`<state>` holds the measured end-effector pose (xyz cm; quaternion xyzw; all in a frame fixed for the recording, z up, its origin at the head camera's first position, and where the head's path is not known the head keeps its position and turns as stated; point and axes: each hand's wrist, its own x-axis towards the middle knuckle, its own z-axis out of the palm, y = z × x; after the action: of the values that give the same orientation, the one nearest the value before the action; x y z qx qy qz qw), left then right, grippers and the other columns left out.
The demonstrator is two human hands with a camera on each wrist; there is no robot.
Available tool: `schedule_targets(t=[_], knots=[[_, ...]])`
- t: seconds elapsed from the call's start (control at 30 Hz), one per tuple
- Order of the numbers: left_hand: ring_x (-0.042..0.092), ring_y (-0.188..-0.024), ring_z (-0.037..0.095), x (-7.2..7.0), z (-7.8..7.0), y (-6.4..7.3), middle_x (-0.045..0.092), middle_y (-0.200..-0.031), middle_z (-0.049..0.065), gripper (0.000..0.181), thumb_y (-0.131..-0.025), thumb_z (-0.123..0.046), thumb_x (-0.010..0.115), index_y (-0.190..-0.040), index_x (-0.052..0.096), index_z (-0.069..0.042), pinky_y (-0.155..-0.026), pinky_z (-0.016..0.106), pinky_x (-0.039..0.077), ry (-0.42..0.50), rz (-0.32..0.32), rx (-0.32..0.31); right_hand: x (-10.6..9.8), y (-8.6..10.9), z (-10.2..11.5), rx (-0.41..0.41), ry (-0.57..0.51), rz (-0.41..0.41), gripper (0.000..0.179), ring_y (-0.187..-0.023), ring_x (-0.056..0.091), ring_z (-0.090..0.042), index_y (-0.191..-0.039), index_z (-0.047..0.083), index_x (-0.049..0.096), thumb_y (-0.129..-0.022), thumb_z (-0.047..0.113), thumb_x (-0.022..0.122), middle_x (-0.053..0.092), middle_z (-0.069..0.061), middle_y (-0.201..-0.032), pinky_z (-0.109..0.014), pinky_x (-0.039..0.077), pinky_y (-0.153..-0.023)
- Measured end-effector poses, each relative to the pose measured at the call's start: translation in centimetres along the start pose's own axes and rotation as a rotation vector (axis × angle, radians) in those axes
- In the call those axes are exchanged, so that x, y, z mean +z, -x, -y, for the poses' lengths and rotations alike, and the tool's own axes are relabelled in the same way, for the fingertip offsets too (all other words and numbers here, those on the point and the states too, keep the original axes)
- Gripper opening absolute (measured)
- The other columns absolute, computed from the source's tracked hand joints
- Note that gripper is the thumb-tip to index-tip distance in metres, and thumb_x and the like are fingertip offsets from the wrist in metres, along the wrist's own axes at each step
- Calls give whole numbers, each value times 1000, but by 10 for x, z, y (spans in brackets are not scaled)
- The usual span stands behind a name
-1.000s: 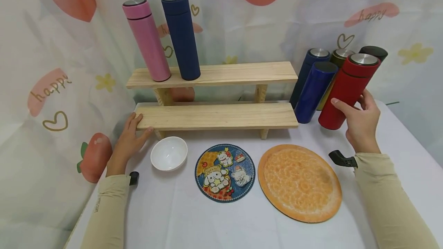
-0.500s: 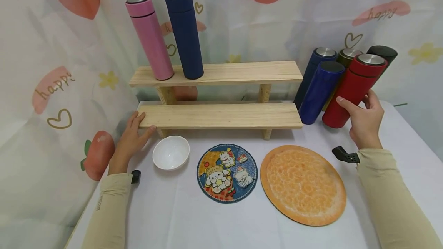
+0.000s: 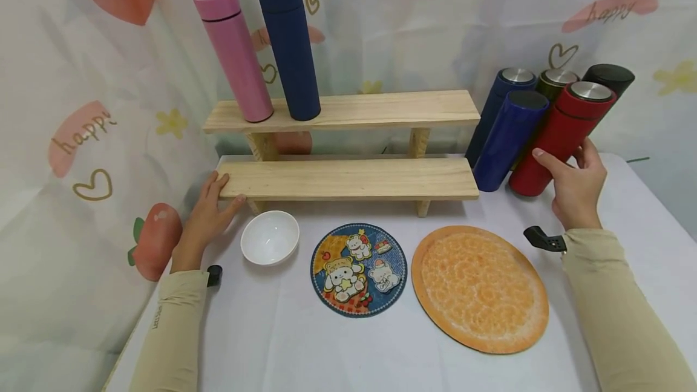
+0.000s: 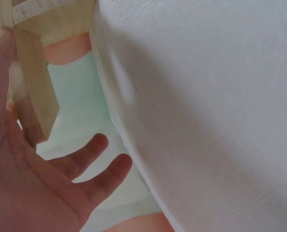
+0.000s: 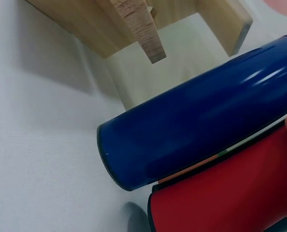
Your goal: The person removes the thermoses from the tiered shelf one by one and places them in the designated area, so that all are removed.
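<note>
My right hand [image 3: 581, 189] holds a red thermos flask [image 3: 561, 135] around its lower body, thumb on the near side and fingers behind. A glossy blue flask [image 3: 509, 144] stands just left of it; in the right wrist view the blue flask [image 5: 196, 116] lies alongside the red flask [image 5: 225, 188]. My left hand [image 3: 209, 213] grips the left end of the lower board of a two-step wooden shelf [image 3: 348, 180]. In the left wrist view its thumb presses the wooden board [image 4: 35, 87], while two fingers [image 4: 109, 179] stretch out loosely. Pink [image 3: 236, 59] and navy [image 3: 290, 53] flasks stand on the upper step.
Behind the held flask stand another navy flask [image 3: 514, 83], an olive one [image 3: 555, 80] and a black one [image 3: 612, 77]. A white bowl [image 3: 270, 238], a round cartoon mat [image 3: 356, 271] and an orange round mat [image 3: 481, 289] lie before the shelf on the white-covered table [image 3: 272, 331].
The red flask and my right hand have shifted slightly back, closer to the other flasks. My left hand keeps its place on the shelf; the head view has shifted a little.
</note>
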<state>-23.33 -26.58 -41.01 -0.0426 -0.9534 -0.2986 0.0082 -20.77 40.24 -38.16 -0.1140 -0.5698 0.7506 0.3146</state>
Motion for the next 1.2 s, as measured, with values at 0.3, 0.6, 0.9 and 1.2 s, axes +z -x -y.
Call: schedule_targets(t=[0.3,0.6,0.9,1.2], knots=[[15,-158,52,-1,-1,-1,0,-179,14,87,-109,-56,55,-173,16,-11,-118,76,21,6,4,-3,1,-2,-5,45,38,-5,74,-129,54,-14,-151,18,63,-86,-10,85,61,-2,-143,-21,50,-101],[17,-158,52,0,1,-2,2,-179,15,88,-108,-56,56,-172,18,-10,-119,75,22,10,-4,5,2,-3,-11,52,85,-10,74,-128,55,-14,-152,21,62,-87,-8,84,61,-1,-144,-22,48,-101],[19,-157,53,2,3,-2,3,-179,16,87,-108,-56,57,-172,19,-10,-118,75,22,5,-14,16,3,-7,-19,18,34,-14,73,-124,58,-16,-147,17,66,-83,-14,84,65,-4,-138,-19,50,-90],[19,-157,53,-1,0,1,3,-178,17,85,-109,-52,58,-171,20,-9,-119,74,23,13,-11,17,4,-10,-25,9,42,11,74,-127,56,-15,-150,17,63,-85,-13,83,63,-3,-140,-18,49,-92]])
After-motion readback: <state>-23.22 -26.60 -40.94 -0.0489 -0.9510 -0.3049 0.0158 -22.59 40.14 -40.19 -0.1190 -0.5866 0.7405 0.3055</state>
